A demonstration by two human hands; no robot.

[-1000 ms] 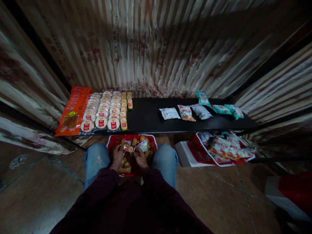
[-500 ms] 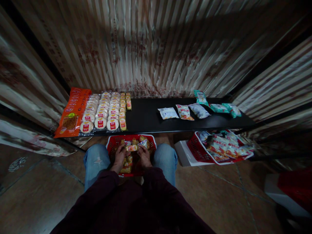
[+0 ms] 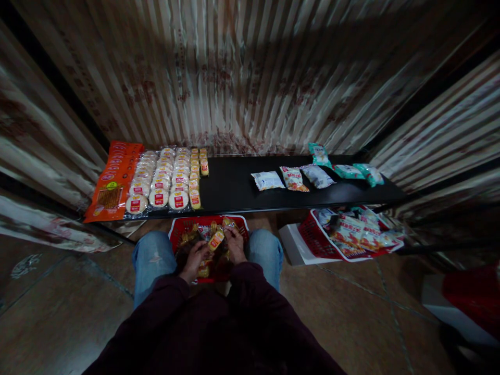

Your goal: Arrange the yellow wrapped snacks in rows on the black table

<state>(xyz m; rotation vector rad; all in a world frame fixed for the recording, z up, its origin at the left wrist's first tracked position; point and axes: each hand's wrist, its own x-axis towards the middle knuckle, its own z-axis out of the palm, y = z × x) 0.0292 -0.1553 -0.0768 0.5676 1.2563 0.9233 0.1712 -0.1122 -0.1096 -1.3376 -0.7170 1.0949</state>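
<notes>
A small yellow packaged cookie point(image 3: 216, 239) with a red and white label is tilted between my two hands, above a red basket point(image 3: 174, 229) between my knees. My left hand point(image 3: 196, 256) pinches its lower left end. At its upper right end my right hand point(image 3: 235, 244) has its fingers closed on the wrapper. More yellow packs lie under my hands in the basket, partly hidden. On the black shelf point(image 3: 230, 182) in front, similar yellow packs point(image 3: 195, 195) form two rows, the right one shorter.
Left of the yellow packs are rows of round white wrapped crackers point(image 3: 159, 197) and an orange bag point(image 3: 111, 182). Several small snack bags point(image 3: 294, 178) lie on the shelf's right half. Below right, a red basket point(image 3: 316, 239) of snack bags rests on a white box point(image 3: 292, 245).
The yellow pack has turned from level to slanting, its right end now higher. My right hand has risen a little, and my left hand has shifted slightly right.
</notes>
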